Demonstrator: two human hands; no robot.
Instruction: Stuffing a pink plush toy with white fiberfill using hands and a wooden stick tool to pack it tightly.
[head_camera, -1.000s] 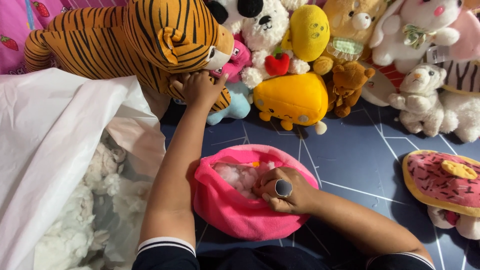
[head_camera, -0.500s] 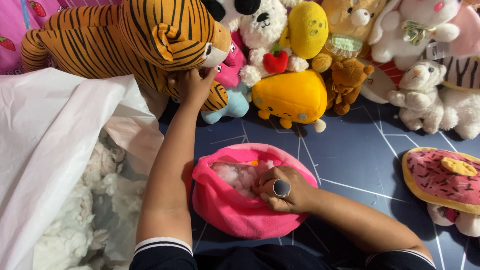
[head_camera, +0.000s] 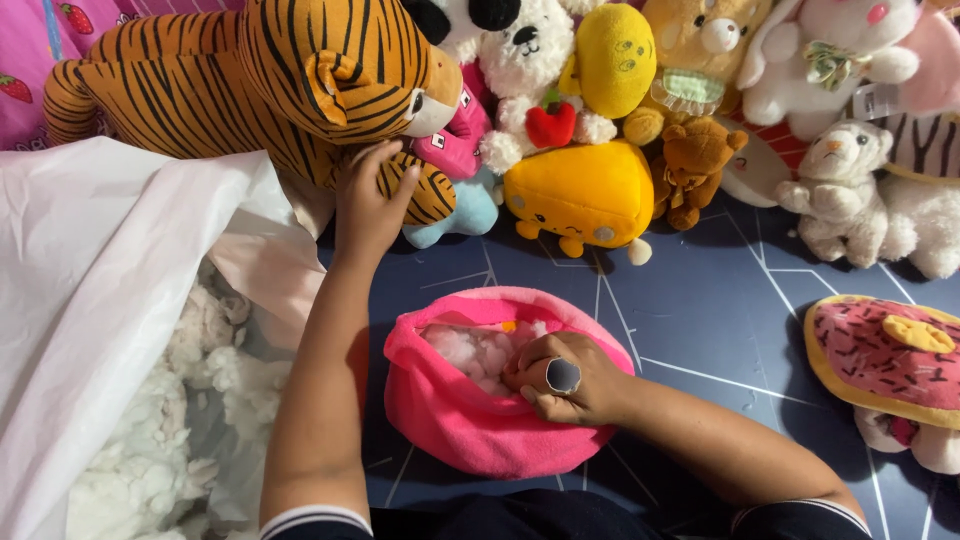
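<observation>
Pink fleece makes up the open pouch (head_camera: 470, 430) we see low in the middle, lying on the dark blue mat (head_camera: 700, 300) just in front of the person. Its mouth faces up and shows white stuffing (head_camera: 480, 350) packed inside. The right hand (head_camera: 560, 380) rests on the pouch's right rim, fingers curled narrow and pressing into the stuffing; a large ring sits on one finger. We cannot tell whether those fingers pinch the fabric or only push the filling down.

The left hand (head_camera: 368, 205) reaches up and away from the pouch to the tiger (head_camera: 250, 90), a big striped plush lying across the top left. Its fingers are loosely spread and laid on the tiger's front paw, touching rather than gripping it.

To the left of the left arm lies a white plastic bag (head_camera: 90, 290), open, with more loose white stuffing spilling inside it. Behind the pouch, along the top, a row of plush toys is crowded together: a yellow cheese wedge (head_camera: 585, 195) with a face, a small brown bear (head_camera: 695, 165), a white bear (head_camera: 835, 185). At the right edge lies a doughnut plush (head_camera: 885, 355) with pink icing.
</observation>
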